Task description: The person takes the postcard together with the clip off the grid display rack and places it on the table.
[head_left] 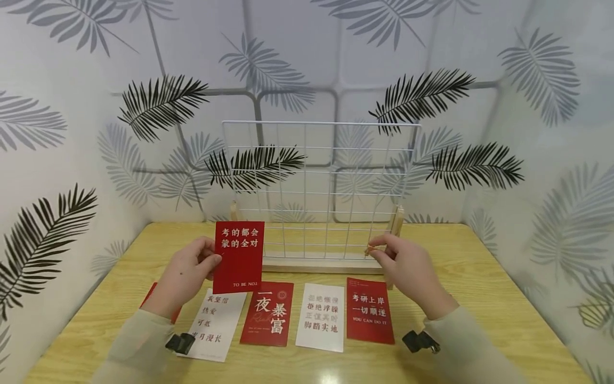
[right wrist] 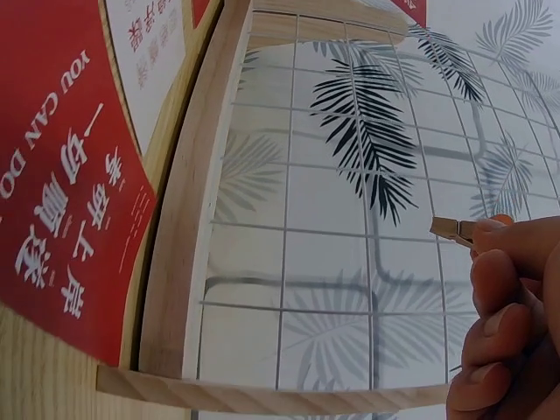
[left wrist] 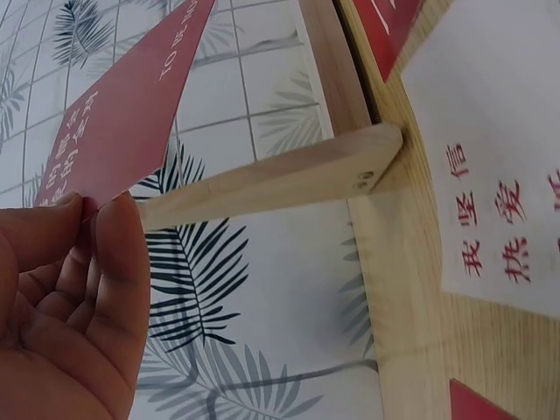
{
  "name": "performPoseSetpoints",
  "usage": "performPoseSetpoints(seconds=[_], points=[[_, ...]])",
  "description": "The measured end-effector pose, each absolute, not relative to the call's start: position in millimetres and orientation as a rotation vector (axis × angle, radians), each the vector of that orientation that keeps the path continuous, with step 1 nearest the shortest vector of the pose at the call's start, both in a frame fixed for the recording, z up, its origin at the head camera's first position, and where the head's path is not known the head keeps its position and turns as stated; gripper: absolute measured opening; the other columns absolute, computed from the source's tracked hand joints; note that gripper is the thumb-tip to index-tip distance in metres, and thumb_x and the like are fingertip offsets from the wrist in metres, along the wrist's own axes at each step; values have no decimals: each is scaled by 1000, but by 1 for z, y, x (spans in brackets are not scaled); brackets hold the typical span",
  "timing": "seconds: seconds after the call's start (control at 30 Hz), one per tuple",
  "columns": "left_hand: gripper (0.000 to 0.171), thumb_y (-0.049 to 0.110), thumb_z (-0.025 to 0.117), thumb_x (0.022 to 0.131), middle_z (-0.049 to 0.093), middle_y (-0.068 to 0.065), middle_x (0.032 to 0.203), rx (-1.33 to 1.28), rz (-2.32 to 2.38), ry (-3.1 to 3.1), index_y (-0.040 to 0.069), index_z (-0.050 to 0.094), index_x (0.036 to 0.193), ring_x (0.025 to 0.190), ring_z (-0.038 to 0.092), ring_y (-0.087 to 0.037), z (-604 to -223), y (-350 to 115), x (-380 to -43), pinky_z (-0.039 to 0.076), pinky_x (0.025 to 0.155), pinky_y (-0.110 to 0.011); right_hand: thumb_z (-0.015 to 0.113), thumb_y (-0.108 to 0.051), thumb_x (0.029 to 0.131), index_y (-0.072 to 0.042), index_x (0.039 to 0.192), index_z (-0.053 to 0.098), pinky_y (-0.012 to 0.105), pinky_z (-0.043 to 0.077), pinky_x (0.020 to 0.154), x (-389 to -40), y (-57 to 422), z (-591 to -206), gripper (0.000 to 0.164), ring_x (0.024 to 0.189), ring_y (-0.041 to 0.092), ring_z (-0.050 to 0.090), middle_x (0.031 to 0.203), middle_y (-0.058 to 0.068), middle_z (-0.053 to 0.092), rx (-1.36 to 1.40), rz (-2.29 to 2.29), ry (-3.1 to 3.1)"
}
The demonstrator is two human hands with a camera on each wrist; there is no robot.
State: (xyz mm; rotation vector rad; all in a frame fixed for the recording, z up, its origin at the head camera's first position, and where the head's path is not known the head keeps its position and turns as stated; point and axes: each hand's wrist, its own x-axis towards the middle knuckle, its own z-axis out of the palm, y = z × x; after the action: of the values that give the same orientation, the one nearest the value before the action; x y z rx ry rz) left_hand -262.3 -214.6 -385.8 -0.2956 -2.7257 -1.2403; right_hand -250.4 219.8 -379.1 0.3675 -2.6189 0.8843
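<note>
My left hand [head_left: 189, 269] pinches a red card [head_left: 238, 258] with white characters by its left edge and holds it upright above the table. In the left wrist view the thumb and index finger grip a corner of that card. A small wooden clothespin [right wrist: 453, 230] is between the thumb and index finger of my right hand [head_left: 408, 266], in front of the lower right of the white wire grid [head_left: 316, 192]. The grid stands upright in a wooden base [head_left: 307, 268], behind both hands.
A row of cards lies on the wooden table [head_left: 455, 256]: a white card [head_left: 216, 325], a red card [head_left: 267, 320], another white card [head_left: 320, 317] and a red card [head_left: 369, 314] at right. One more red card [head_left: 153, 293] is partly hidden by the left forearm.
</note>
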Motion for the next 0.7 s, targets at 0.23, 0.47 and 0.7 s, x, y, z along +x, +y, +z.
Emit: performPoseSetpoints(seconds=[0.23, 0.47, 0.7], points=[[14, 10, 60, 102, 59, -9, 94, -298, -1198, -2730, 4, 55, 114, 79, 60, -21, -382, -228, -262, 55, 71, -35, 73, -20, 95, -17, 110, 73, 29, 36, 46, -246, 239, -388, 15, 52, 15, 43, 64, -4, 50, 362, 840, -2617], [18, 13, 60, 102, 60, -9, 98, -248, -1149, -2772, 5, 53, 117, 83, 63, -23, -382, -246, -263, 56, 75, -39, 72, -22, 96, -15, 113, 73, 30, 37, 46, -241, 256, -395, 18, 51, 14, 45, 62, -6, 52, 321, 822, -2661], [16, 13, 59, 103, 59, -10, 97, -214, -1138, -2801, 5, 52, 115, 81, 62, -23, -385, -259, -267, 56, 74, -37, 69, -24, 98, -16, 115, 71, 31, 42, 43, -236, 277, -401, 19, 48, 15, 51, 64, -1, 56, 252, 834, -2720]])
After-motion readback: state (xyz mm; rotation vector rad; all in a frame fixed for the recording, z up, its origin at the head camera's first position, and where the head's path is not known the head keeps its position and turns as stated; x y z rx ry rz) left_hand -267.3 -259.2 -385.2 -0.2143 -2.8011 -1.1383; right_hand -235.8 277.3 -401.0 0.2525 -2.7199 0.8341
